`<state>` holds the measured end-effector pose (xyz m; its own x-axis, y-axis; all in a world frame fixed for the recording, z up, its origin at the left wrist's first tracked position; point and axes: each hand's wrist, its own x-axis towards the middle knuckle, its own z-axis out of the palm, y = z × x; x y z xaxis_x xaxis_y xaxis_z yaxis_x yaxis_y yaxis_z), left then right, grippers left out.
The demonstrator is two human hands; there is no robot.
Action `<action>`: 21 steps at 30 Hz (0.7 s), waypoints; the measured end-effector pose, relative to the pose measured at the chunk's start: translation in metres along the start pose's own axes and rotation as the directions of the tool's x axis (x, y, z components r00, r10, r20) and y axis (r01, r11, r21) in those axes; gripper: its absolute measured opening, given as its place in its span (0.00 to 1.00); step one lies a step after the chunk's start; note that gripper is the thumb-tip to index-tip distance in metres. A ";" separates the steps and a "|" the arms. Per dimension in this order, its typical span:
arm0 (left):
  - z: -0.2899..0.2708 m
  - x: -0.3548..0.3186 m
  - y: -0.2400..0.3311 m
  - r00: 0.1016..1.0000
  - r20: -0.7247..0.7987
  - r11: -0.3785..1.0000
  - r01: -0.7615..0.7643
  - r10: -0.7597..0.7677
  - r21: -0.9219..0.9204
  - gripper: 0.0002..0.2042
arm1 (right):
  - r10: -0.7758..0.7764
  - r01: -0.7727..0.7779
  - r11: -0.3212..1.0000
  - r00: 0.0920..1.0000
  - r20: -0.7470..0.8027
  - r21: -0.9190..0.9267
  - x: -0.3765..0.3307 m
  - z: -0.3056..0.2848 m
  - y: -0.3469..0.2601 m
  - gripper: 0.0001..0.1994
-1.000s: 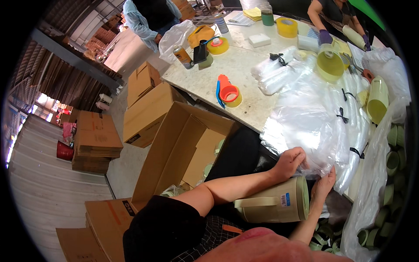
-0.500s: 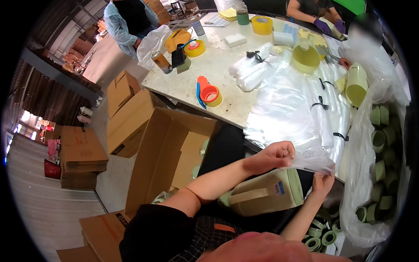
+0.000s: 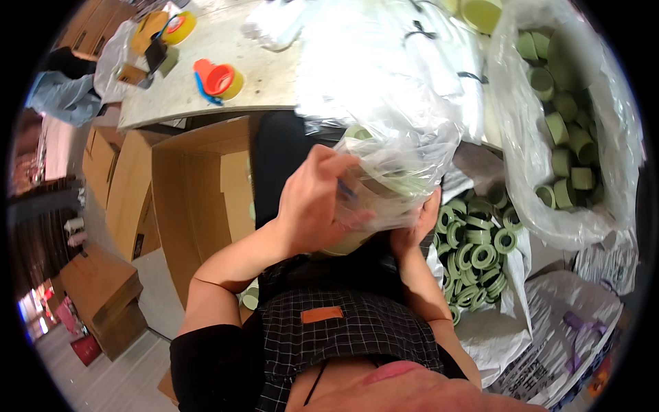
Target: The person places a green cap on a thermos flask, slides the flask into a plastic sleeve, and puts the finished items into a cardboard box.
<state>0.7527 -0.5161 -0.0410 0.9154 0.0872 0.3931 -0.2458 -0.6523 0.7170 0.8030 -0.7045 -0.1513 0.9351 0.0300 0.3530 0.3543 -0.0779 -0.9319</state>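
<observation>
A clear plastic bag (image 3: 419,154) is drawn over a pale green pitcher (image 3: 341,246) in front of my body. The pitcher shows dimly through the crinkled film, and its lower end shows bare. My left hand (image 3: 309,199) is at the bag's left side, its fingers curled on the film near the bag's mouth. On the other side, my right hand (image 3: 414,232) grips the bag's lower right edge, its fingers partly hidden by the film. Beyond the pitcher, a stack of flat clear bags (image 3: 371,62) lies on the table.
An open cardboard box (image 3: 199,185) stands at left. At right are a sack of green rings (image 3: 480,257) and a plastic-lined container of green cups (image 3: 563,130). A tape roll with an orange dispenser (image 3: 221,80) sits on the table (image 3: 268,79).
The bag, earlier held between my hands above the lying pitcher, now covers much of it. Both hands have come closer to my body with it. The view has swung right and down.
</observation>
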 end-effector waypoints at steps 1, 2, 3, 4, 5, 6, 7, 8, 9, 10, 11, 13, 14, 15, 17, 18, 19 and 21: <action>-0.006 -0.009 -0.008 0.998 -0.016 0.998 0.062 -0.061 0.013 0.28 | -0.084 0.087 0.995 0.994 0.070 -0.044 0.006 0.007 -0.007 0.17; -0.012 -0.018 -0.017 0.991 -0.044 0.992 0.126 -0.124 0.028 0.30 | -0.083 0.094 0.993 0.985 0.151 -0.065 0.008 0.014 -0.016 0.16; -0.019 -0.021 -0.024 0.980 -0.094 0.982 0.181 -0.174 0.061 0.31 | -0.115 0.129 0.987 0.984 0.136 -0.098 0.011 0.026 -0.016 0.15; -0.023 -0.017 -0.024 0.981 -0.041 0.968 0.196 -0.192 0.154 0.32 | -0.062 0.071 0.993 0.993 0.098 -0.099 0.012 0.035 -0.010 0.15; -0.019 -0.018 -0.027 0.975 -0.058 0.953 0.224 -0.217 0.206 0.30 | 0.108 -0.107 0.994 0.990 0.090 -0.020 0.013 0.047 -0.012 0.15; -0.013 -0.016 -0.029 0.976 -0.142 0.974 0.187 -0.168 0.132 0.31 | 0.195 -0.217 0.957 0.972 0.130 0.193 0.012 0.059 -0.015 0.15; -0.008 -0.017 -0.037 0.973 -0.197 0.983 0.145 -0.121 0.113 0.31 | 0.183 -0.227 0.934 0.967 0.176 0.277 0.013 0.069 -0.009 0.15; -0.012 -0.021 -0.043 0.964 -0.212 0.974 0.192 -0.163 0.123 0.30 | 0.235 -0.286 0.899 0.954 0.185 0.331 0.010 0.078 0.000 0.15; -0.021 -0.031 -0.049 0.951 -0.217 0.960 0.252 -0.222 0.120 0.30 | 0.306 -0.361 0.858 0.931 0.200 0.367 0.004 0.091 0.000 0.15; -0.031 -0.038 -0.057 0.927 -0.268 0.948 0.300 -0.264 0.103 0.30 | 0.278 -0.365 0.864 0.921 0.274 0.348 0.008 0.101 0.002 0.15; -0.036 -0.052 -0.063 0.897 -0.301 0.930 0.360 -0.324 0.069 0.30 | 0.274 -0.384 0.870 0.898 0.343 0.311 0.010 0.103 0.001 0.15; -0.039 -0.069 -0.080 0.854 -0.329 0.906 0.424 -0.403 -0.008 0.29 | 0.182 -0.291 0.939 0.873 0.453 0.184 0.014 0.103 0.007 0.14; -0.042 -0.074 -0.091 0.843 -0.340 0.902 0.430 -0.417 -0.040 0.30 | 0.083 -0.163 0.980 0.856 0.510 0.114 0.018 0.107 0.012 0.14; -0.043 -0.075 -0.100 0.834 -0.352 0.901 0.428 -0.424 -0.071 0.30 | -0.015 -0.019 0.998 0.825 0.565 0.054 0.027 0.110 0.019 0.14; -0.042 -0.070 -0.108 0.804 -0.270 0.848 0.513 -0.529 -0.135 0.31 | 0.134 -0.205 0.977 0.801 0.584 0.056 0.030 0.113 0.044 0.15; -0.041 -0.066 -0.109 0.801 -0.241 0.837 0.531 -0.547 -0.135 0.31 | 0.219 -0.328 0.941 0.784 0.581 0.087 0.031 0.114 0.044 0.15; -0.041 -0.063 -0.109 0.797 -0.214 0.825 0.549 -0.565 -0.133 0.31 | 0.301 -0.445 0.888 0.756 0.582 0.118 0.031 0.116 0.043 0.16; -0.041 -0.061 -0.107 0.791 -0.142 0.804 0.581 -0.595 -0.130 0.32 | 0.291 -0.406 0.910 0.771 0.566 0.084 0.026 0.108 0.040 0.17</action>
<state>0.7098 -0.4208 -0.1181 0.8252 0.5638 -0.0338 0.2925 -0.3753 0.8795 0.8417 -0.5997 -0.1878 0.8238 0.5649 -0.0466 -0.0568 0.0004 -0.9984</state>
